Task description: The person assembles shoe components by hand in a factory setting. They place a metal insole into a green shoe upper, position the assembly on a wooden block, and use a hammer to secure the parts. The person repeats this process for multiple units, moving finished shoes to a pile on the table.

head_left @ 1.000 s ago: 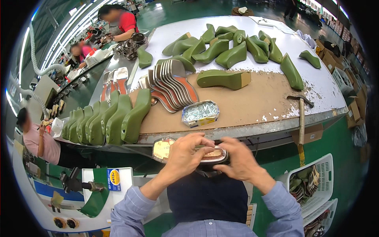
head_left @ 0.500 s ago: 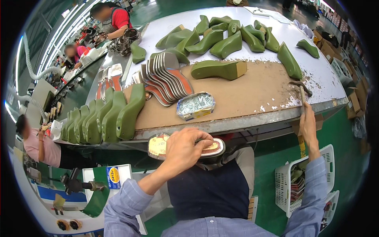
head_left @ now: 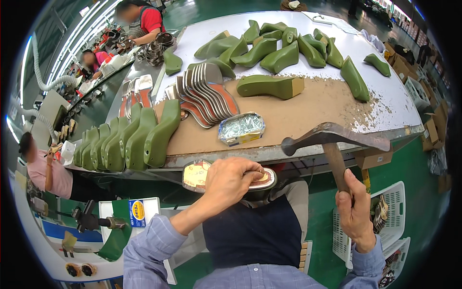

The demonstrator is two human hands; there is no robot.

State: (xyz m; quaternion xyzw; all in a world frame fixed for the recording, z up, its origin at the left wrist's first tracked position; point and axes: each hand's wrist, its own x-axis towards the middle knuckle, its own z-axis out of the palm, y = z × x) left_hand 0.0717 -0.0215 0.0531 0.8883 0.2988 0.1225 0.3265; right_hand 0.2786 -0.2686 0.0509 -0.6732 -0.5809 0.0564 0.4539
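Observation:
In my right hand (head_left: 356,207) a shoemaker's hammer (head_left: 334,139) is gripped by its wooden handle, its long curved metal head raised in front of the bench edge. My left hand (head_left: 231,179) is over a sole-up shoe last (head_left: 195,176) at my lap, with a yellowish insole and dark rim. Thumb and fingertips are pinched together at the insole's right part; whatever sits between them is too small to make out. Just beyond, an open box of small metal nails (head_left: 242,129) rests on the bench.
Green shoe lasts (head_left: 161,135) stand in a row at the bench's left; several more (head_left: 281,55) lie at the back. A stack of metal-edged soles (head_left: 204,96) sits between. White baskets (head_left: 392,216) are on the floor at right. Co-workers (head_left: 149,24) are along the left.
My right hand has brought the hammer up from the bench's right side, inward and nearer to me. The left hand stays pinched at the insole with barely any shift.

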